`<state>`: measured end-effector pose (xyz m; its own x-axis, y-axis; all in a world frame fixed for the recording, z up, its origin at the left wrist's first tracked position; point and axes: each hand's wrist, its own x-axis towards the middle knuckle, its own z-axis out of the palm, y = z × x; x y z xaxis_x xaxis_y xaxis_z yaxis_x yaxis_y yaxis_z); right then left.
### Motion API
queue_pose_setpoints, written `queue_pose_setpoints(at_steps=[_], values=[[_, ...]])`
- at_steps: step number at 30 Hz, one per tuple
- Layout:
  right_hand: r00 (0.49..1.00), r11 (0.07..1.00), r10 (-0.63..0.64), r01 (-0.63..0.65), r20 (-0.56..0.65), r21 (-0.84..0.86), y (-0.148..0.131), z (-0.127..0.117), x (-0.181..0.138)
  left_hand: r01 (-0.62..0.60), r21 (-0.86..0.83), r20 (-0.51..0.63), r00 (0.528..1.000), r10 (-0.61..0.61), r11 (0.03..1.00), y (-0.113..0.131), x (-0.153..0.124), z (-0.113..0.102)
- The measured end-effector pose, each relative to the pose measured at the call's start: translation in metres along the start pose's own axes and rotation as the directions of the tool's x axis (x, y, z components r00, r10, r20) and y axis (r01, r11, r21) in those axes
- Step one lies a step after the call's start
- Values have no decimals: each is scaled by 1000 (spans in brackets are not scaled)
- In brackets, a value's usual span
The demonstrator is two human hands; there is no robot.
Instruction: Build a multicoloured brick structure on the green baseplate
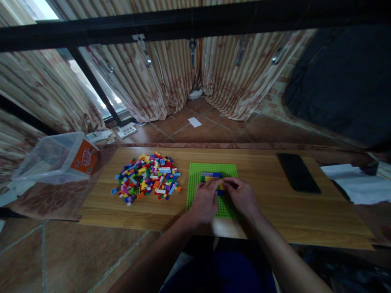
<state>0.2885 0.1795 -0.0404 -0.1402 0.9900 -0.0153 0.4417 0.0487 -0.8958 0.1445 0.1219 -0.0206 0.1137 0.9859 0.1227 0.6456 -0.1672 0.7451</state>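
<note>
A green baseplate (198,175) lies on a wooden board (262,191). A short row of coloured bricks (210,176) is fixed near its far edge. Both hands rest on the plate. My left hand (204,201) and my right hand (241,195) meet at a small yellow brick (221,186), fingers pinched around it. A blue brick peeks out just below. Which hand bears the brick is unclear. A heap of loose coloured bricks (148,177) lies to the left of the plate.
A clear plastic tub with an orange label (58,158) lies on its side at the far left. A black phone (297,173) rests on the board's right part. White paper (351,181) lies beyond it. Curtains and tiled floor are behind.
</note>
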Motion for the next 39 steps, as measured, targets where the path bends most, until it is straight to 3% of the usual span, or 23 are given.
queue_pose_setpoints(at_steps=[6, 15, 30, 39], values=[[1000, 999, -27, 27, 13, -24, -6, -2, -2, -37, -64, 10, 999, 37, 997, 7, 6, 0], [1000, 999, 0, 0, 2, 54, -2, 0, -3, -23, -181, 16, 1000, 27, 983, -2, 8, 0], [1000, 989, 16, -13, 16, -145, -6, 0, 3, -12, -7, 46, 999, 12, 1000, -3, 6, -3], [998, 985, 39, -29, 57, -173, -1, -1, 10, -162, 148, 174, 975, 136, 976, -10, 1, 0]])
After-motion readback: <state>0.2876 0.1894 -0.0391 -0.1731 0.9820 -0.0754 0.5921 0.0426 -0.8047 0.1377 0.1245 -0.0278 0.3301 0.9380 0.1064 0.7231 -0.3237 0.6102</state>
